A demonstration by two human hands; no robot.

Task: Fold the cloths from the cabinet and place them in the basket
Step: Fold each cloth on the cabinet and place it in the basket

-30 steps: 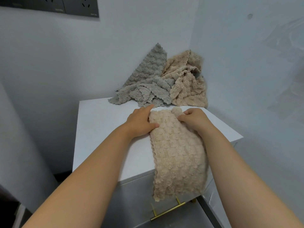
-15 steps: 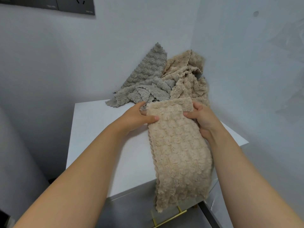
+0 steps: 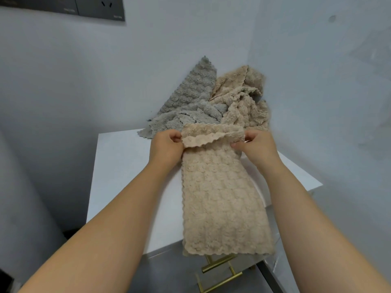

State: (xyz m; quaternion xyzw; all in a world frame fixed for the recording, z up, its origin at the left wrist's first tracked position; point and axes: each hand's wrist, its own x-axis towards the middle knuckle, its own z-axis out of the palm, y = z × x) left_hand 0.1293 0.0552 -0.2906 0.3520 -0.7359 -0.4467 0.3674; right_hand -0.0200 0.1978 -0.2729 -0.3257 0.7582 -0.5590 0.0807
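Note:
A beige bobbled cloth (image 3: pixel 222 199) lies lengthwise on the white cabinet top (image 3: pixel 127 170), its near end hanging over the front edge. My left hand (image 3: pixel 167 144) pinches its far left corner and my right hand (image 3: pixel 254 145) pinches its far right corner. The far edge is lifted and curls back toward me. Behind it, in the corner, a grey cloth (image 3: pixel 190 102) and another beige cloth (image 3: pixel 243 102) lie in a crumpled heap. No basket is in view.
White walls close in the cabinet at the back and right. Dark wall sockets (image 3: pixel 84 6) sit at the top left. Brass drawer handles (image 3: pixel 220 269) show on the grey cabinet front below the hanging cloth.
Both hands have moved away from me along the cabinet top. They now hold the cloth's far corners raised, and its far edge has begun to turn over.

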